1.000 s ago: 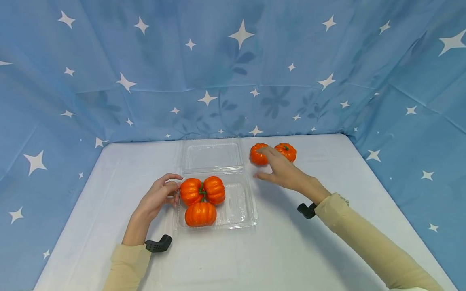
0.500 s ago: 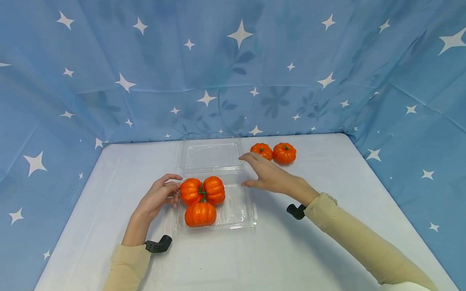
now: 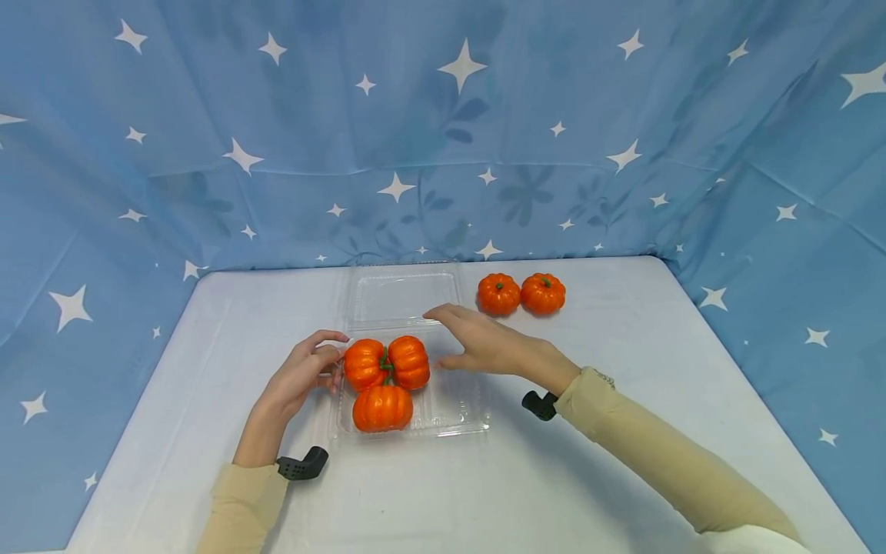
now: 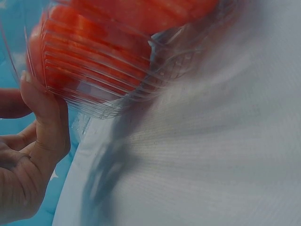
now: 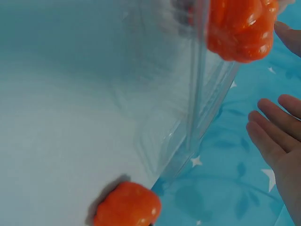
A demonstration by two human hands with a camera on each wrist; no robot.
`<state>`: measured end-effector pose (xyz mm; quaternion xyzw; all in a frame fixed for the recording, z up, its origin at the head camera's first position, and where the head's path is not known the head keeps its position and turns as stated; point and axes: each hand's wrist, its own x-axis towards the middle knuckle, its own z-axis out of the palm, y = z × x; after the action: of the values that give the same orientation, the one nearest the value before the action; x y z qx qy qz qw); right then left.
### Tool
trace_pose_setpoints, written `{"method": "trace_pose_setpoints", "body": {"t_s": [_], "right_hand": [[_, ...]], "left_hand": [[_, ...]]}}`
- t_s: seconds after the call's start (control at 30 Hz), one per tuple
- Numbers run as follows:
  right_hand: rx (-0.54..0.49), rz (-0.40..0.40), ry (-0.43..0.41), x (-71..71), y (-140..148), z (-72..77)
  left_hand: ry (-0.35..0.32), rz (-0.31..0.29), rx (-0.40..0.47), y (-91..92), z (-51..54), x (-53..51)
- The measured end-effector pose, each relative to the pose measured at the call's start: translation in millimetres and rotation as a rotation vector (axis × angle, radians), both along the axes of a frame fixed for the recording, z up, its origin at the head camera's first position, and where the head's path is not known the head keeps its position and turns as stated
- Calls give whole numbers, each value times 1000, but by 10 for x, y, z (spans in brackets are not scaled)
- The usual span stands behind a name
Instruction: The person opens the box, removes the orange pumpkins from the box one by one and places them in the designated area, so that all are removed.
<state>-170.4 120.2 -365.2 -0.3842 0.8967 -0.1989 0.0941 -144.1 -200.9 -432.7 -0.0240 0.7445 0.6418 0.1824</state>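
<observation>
A clear plastic clamshell container point(image 3: 453, 400) lies opened on the table, with its lid point(image 3: 404, 296) folded back. Three orange toy pumpkins sit in its left part: one at left point(image 3: 364, 365), one at right point(image 3: 409, 362) and one in front point(image 3: 383, 408), stems together. At the left rim, my left hand point(image 3: 302, 375) holds the container's edge with bent fingers; in the left wrist view a fingertip point(image 4: 27, 77) touches the clear wall. My right hand point(image 3: 484, 342) hovers over the container's right part, fingers extended, holding nothing, near the right-hand pumpkin.
Two more toy pumpkins, one point(image 3: 498, 294) beside the other point(image 3: 543, 294), stand at the back right of the white-covered table point(image 3: 588, 308). A blue star-patterned curtain point(image 3: 415, 115) closes off the back and sides.
My right hand has moved left from the two back pumpkins to above the container. My left hand and the pumpkins have stayed in place.
</observation>
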Motion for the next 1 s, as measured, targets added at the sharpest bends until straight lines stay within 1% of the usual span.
{"method": "trace_pose_setpoints", "body": {"t_s": [0.17,0.27,0.47,0.6,0.73,1.0], "right_hand": [[5,35,-31,0,-136,17],[20,48,-65,0,-210,23],[58,43,-130,-4,-334,9],[77,54,-149,-20,-395,-16],[82,71,-167,-35,-440,-40],[141,65,-157,-44,-516,-83]], "left_hand": [[1,3,0,-3,6,4],[-2,6,-1,-4,0,4],[-3,-3,6,-2,-4,-1],[6,-7,12,-1,6,-7],[1,-5,11,-4,9,-8],[9,-18,26,-9,15,-1]]}}
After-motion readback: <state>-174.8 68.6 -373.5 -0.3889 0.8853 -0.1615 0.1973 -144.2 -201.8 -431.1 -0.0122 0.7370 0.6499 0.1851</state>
